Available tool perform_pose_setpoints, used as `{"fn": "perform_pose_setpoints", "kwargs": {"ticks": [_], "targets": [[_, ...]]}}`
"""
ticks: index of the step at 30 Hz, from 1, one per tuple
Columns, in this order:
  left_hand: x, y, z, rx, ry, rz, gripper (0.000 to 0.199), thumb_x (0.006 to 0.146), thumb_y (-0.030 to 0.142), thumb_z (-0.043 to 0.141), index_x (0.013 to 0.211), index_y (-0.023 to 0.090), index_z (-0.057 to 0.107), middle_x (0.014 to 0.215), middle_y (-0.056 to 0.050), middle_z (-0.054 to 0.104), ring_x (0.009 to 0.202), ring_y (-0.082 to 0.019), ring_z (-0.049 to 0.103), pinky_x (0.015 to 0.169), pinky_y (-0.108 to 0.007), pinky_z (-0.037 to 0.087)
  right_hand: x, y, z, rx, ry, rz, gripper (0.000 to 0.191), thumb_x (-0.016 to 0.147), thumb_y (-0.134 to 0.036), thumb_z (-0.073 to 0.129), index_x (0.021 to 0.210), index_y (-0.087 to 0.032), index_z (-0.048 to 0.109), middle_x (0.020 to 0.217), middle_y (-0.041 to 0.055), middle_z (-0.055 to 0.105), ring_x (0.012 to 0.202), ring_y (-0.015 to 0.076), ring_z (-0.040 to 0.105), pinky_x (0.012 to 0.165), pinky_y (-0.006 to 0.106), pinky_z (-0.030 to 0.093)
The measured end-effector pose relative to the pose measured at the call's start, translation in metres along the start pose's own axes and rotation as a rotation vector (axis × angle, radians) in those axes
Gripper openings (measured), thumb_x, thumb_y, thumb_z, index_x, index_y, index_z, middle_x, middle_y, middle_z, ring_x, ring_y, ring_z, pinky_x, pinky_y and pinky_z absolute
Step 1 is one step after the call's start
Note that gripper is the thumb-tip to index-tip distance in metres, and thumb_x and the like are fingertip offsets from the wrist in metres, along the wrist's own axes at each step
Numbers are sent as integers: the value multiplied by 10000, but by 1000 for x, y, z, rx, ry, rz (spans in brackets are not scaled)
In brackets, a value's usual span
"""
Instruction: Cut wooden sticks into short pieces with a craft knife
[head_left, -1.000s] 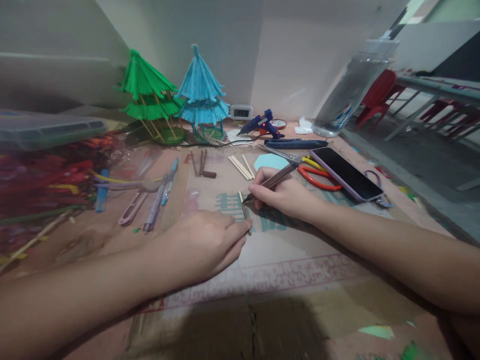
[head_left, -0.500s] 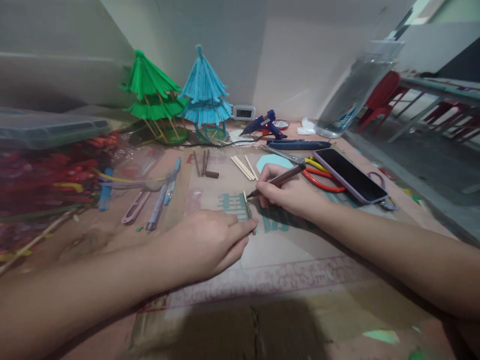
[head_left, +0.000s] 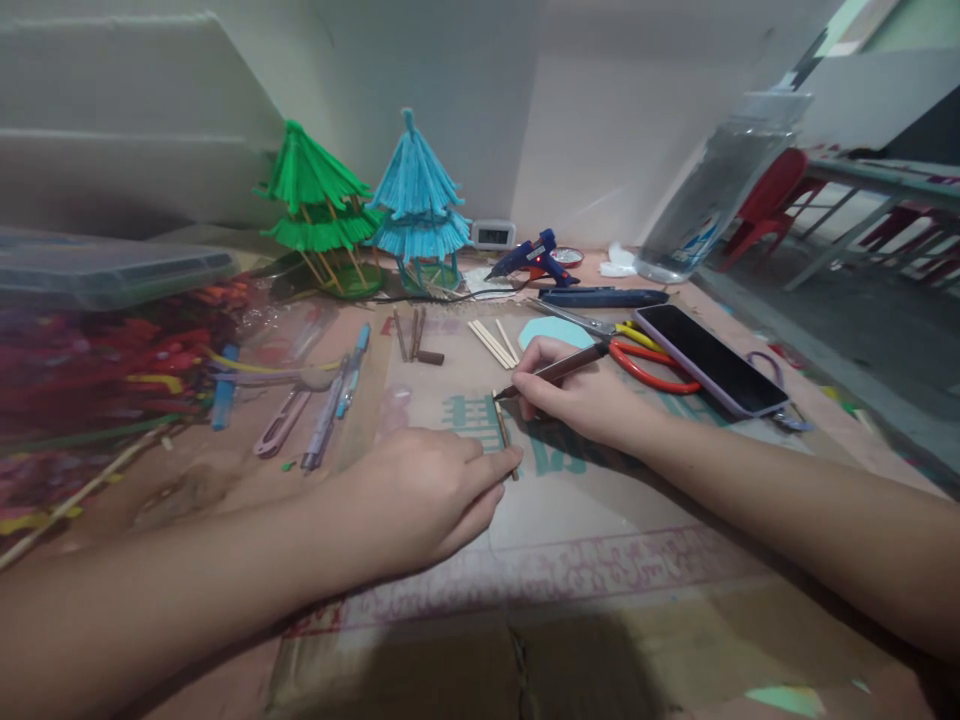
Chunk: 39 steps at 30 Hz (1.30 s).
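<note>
My left hand (head_left: 442,490) lies low over the mat, its extended index finger pinning the lower end of a thin wooden stick (head_left: 504,430). Most of that stick is coloured brown, with a paler patch near its upper end. In my right hand (head_left: 574,390) is a brown marker pen (head_left: 562,366), tip down at the stick's upper end. Beyond the hands lie several plain wooden sticks (head_left: 491,345), a few brown sticks (head_left: 414,335) and a brown marker cap (head_left: 431,357). A pale blue octagon (head_left: 553,334) sits just behind my right hand.
Scissors (head_left: 652,368) and a phone (head_left: 712,360) lie at right, before a large clear bottle (head_left: 690,200). A glue gun (head_left: 534,257), small clock (head_left: 493,235), blue tiered model (head_left: 416,200) and green one (head_left: 319,210) stand behind. Pens (head_left: 330,410) and a cutter (head_left: 283,423) lie left.
The whole view has shifted slightly, so things appear a little lower and further right. Both hands keep their hold, and the marker tip stays at the stick's upper end.
</note>
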<state>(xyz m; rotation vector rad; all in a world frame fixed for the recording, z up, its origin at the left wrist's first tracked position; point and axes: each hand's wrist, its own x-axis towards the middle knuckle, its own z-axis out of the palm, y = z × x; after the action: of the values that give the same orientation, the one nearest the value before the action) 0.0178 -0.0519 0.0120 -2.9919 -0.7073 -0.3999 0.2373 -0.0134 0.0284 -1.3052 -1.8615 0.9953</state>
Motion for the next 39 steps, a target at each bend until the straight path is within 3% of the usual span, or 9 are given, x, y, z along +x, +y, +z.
{"fn": "perform_pose_setpoints", "kwargs": {"ticks": [9,18,25,39], "targets": [[1,1,-1,-9,-45,-24,328,1019,254,410,1229,182,651,760,-33,656,662,-219,646,597,-334,500,-2,4,-1,15,18,-3,129,893,-233,594,790,-216,517,586,-35,628,529,121,578,506,231,406],[2,1,-1,-34,-37,5,339,1030,234,383,1232,151,642,1218,-133,641,927,-235,693,734,-370,597,-2,3,0,16,43,13,130,884,-242,580,771,-214,523,561,-42,606,515,116,554,492,224,385],[0,0,2,-9,5,30,333,1039,236,379,1219,129,638,1237,-149,663,973,-242,714,763,-371,623,-3,2,-1,11,55,26,123,842,-193,581,740,-214,515,534,-45,594,494,112,528,483,222,382],[-1,0,4,-8,5,30,325,1042,250,398,1225,132,639,1212,-141,675,967,-228,718,773,-346,615,-2,4,0,59,-37,8,119,855,-206,582,747,-209,531,538,-40,612,502,112,557,497,226,411]]}}
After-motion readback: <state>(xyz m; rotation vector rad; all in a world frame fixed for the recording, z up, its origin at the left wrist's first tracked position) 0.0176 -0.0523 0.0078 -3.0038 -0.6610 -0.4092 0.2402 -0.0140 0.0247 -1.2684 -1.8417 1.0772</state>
